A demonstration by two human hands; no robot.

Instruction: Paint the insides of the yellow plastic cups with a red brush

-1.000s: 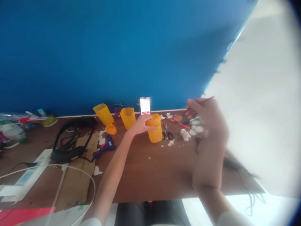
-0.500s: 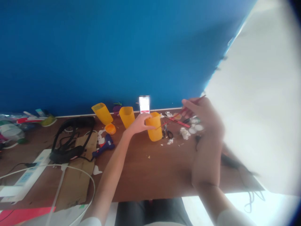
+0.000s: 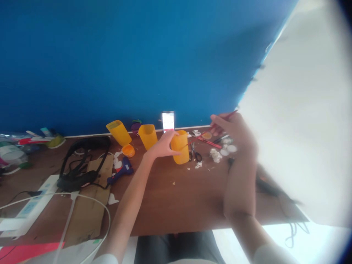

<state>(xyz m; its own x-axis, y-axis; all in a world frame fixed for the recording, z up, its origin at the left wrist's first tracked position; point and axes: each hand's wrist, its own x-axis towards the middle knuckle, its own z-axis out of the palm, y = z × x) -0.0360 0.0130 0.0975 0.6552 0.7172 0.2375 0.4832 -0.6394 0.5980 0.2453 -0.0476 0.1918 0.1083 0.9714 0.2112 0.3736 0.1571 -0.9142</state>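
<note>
My left hand (image 3: 165, 145) grips a yellow plastic cup (image 3: 181, 150) by its left side, thumb low and fingers near the rim. The cup stands upright. In my right hand (image 3: 235, 132) is a slim red paintbrush (image 3: 230, 115), pinched like a pen and slanting down leftward. Its tip meets the right side of the cup, though exact contact is hard to make out. Two more yellow cups, one beside the left hand (image 3: 147, 137) and one farther left (image 3: 118, 132), stand near the wall. A small open orange pot (image 3: 128, 150) sits before them.
Scissors (image 3: 195, 154), a red cutter (image 3: 209, 142) and white clay-like lumps (image 3: 216, 155) lie right of the held cup. A lit phone (image 3: 168, 123) leans on the blue wall. Leftward are a blue glue gun (image 3: 121, 171), black headgear (image 3: 78, 179), cardboard and a white power strip (image 3: 30, 209).
My right hand has shifted slightly left with the brush, its tip now nearer the cup's right side. The left thumb sits a little lower on the cup.
</note>
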